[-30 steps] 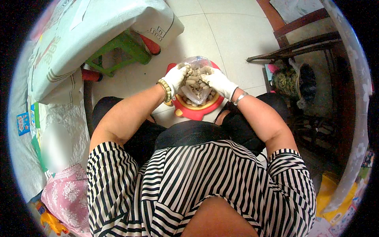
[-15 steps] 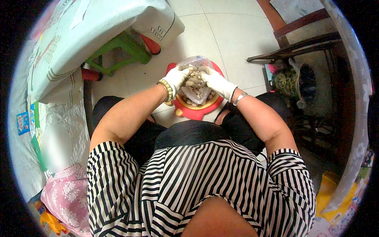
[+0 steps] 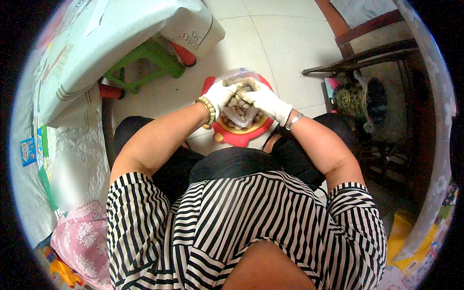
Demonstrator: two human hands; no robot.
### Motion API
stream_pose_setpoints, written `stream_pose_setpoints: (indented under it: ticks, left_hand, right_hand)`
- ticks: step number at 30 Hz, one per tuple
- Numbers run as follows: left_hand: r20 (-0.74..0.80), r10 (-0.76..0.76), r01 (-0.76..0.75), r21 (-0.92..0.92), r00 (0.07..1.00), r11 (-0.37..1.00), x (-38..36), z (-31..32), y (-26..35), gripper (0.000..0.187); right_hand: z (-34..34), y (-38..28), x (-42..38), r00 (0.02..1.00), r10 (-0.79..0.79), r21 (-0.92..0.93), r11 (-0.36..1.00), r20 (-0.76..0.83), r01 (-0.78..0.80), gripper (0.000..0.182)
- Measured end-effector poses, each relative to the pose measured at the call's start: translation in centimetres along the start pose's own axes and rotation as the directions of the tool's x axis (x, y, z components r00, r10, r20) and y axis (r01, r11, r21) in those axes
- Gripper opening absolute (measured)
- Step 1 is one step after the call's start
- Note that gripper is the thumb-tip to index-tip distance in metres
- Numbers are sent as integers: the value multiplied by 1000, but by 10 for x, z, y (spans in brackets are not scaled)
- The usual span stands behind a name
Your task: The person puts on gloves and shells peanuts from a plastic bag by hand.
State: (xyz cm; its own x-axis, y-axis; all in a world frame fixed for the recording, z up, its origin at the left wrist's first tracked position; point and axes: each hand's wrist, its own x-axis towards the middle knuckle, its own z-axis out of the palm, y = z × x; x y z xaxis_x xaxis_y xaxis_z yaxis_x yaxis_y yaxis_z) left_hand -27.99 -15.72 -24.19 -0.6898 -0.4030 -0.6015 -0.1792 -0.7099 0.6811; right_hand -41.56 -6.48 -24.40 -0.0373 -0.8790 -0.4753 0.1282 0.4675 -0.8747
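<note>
Both my hands wear white gloves and meet over a clear plastic bag [image 3: 236,73]. My left hand [image 3: 222,94] is closed, its fingertips pinched together near those of the other hand. Beside it my right hand [image 3: 267,102] is closed too, fingers bent inward and touching the left fingertips. What lies between the fingers is hidden. Below them the bag holds many small, pale tan, nut-like pieces [image 3: 237,107], too small to name. The bag sits on a red, animal-shaped stool [image 3: 245,139] with a yellow ring, and more of the pieces lie around it.
At the left stands a table with a pale cloth [image 3: 125,29], a green stool [image 3: 150,63] beneath it. On the right are a dark wooden frame [image 3: 362,60] and a dark patterned bag [image 3: 355,101]. Light tiles [image 3: 280,48] cover the floor.
My two hands have drawn closer, the fingertips now meeting over the bag. Fingers that were spread over the pieces have curled inward, leaving more of the pieces below visible.
</note>
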Motion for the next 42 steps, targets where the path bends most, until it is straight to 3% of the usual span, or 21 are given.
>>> stream_pose_setpoints:
  ticks: [2, 4, 9, 11, 14, 17, 19, 24, 26, 31, 35, 37, 42]
  left_hand:
    - [-43, 52, -48, 76, 998, 996, -9, 8, 8, 28]
    - [-59, 29, -26, 64, 998, 998, -13, 13, 15, 29]
    - [-47, 13, -11, 52, 999, 999, 10, -2, -6, 31]
    - [-12, 91, -91, -100, 996, 991, 25, -7, -19, 32]
    - [-74, 78, -85, -109, 994, 990, 29, -11, -24, 29]
    - [-62, 66, -66, 11, 996, 998, 27, -17, -19, 26]
    - [-24, 102, -103, -24, 994, 994, 42, -28, -29, 26]
    - [-24, 126, -126, 11, 992, 992, 41, -28, -28, 25]
    - [90, 88, -92, 35, 992, 995, 43, -30, -30, 28]
    - [90, 107, -108, 5, 990, 994, 46, -27, -33, 27]
    - [5, 144, -144, 2, 990, 990, 38, -22, -29, 28]
    - [-3, 151, -151, 23, 989, 988, 37, -21, -27, 30]
    - [14, 149, -149, -25, 989, 989, 41, -24, -30, 31]
  right_hand:
    - [3, -1, 0, 1000, 22, 14, 1000, -16, -22, 30]
    - [8, -4, -1, 998, 39, 150, 988, -42, -32, 26]
    - [5, -1, 2, 996, 25, 171, 985, -82, -11, 21]
    - [3, 0, 3, 995, 38, 199, 980, -89, -20, 20]
    - [-2, 2, 2, 998, 11, 317, 948, -63, 9, 18]
    - [-4, 5, 5, 997, 44, 402, 915, -67, -13, 19]
    - [-5, 4, 6, 996, 67, 485, 874, -57, -32, 20]
    - [-8, 3, 4, 998, 63, 460, 887, -31, -41, 26]
    - [-9, 2, 2, 996, 82, 446, 893, -37, -57, 26]
    - [-16, 8, 5, 994, 77, 348, 937, -81, -45, 27]
    - [-11, 2, 2, 990, 63, 397, 918, -128, -7, 29]
    - [-12, 6, 3, 999, 27, 475, 880, -18, -15, 31]
    - [-2, -3, -2, 1000, 18, 457, 889, -10, -11, 23]
